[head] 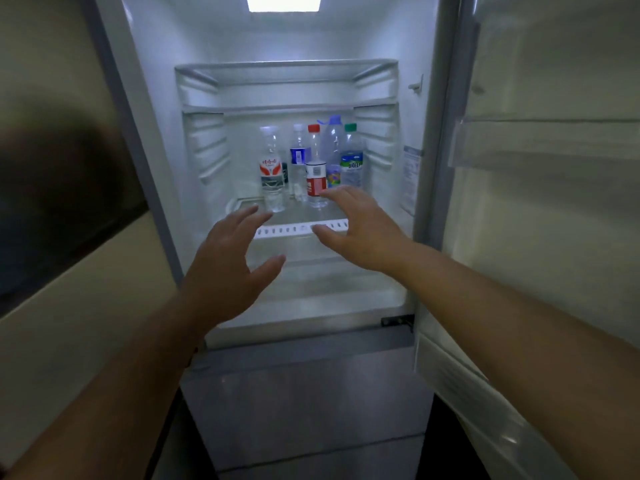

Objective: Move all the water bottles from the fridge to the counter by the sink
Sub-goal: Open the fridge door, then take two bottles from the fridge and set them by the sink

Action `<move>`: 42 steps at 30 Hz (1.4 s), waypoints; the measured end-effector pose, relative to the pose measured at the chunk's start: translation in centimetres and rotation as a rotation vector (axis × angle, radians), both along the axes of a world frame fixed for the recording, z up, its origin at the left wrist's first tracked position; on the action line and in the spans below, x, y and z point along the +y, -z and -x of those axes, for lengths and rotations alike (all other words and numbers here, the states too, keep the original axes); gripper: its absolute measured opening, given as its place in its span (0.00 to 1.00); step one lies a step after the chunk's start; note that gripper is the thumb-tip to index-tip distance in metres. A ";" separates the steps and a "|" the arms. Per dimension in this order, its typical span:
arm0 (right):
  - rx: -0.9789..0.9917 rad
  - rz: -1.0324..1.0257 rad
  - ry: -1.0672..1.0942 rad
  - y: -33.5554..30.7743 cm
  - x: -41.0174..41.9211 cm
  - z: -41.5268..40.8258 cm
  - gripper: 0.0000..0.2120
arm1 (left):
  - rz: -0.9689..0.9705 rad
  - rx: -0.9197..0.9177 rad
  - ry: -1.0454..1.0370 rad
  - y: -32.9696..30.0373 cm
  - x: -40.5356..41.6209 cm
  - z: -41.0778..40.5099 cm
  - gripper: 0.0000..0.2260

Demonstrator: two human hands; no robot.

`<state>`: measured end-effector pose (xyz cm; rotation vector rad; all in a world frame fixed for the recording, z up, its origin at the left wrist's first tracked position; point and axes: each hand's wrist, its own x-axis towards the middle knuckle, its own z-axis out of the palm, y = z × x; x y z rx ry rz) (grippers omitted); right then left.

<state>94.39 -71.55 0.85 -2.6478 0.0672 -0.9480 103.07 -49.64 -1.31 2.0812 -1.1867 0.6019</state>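
Five water bottles [313,164] are seen upright, clustered at the back of a lit fridge shelf [301,227]; the left hand [227,268] and right hand [360,226] are held spread before its front edge, nothing gripped, door [540,168] swung open

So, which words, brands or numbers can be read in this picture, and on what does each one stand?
None can be read with certainty.
Red-and-white label bottle: red script, too blurred.
Blue label bottle: blurred.
Red-cap bottle: small print, unreadable.
Green-cap bottle: white letters, blurred.
Sticker on the fridge wall: too small.
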 end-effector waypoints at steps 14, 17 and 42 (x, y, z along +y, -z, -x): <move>0.038 -0.086 -0.017 1.1 -2.2 -9.7 0.29 | 0.025 0.156 -0.062 0.5 -2.9 -7.0 0.32; 0.048 -0.085 0.006 1.5 -2.8 -11.2 0.28 | 0.043 0.184 -0.032 0.7 -3.9 -9.0 0.31; -0.001 -0.475 0.205 2.0 -10.8 -23.3 0.25 | 0.508 0.858 -0.006 0.1 -17.5 -25.0 0.28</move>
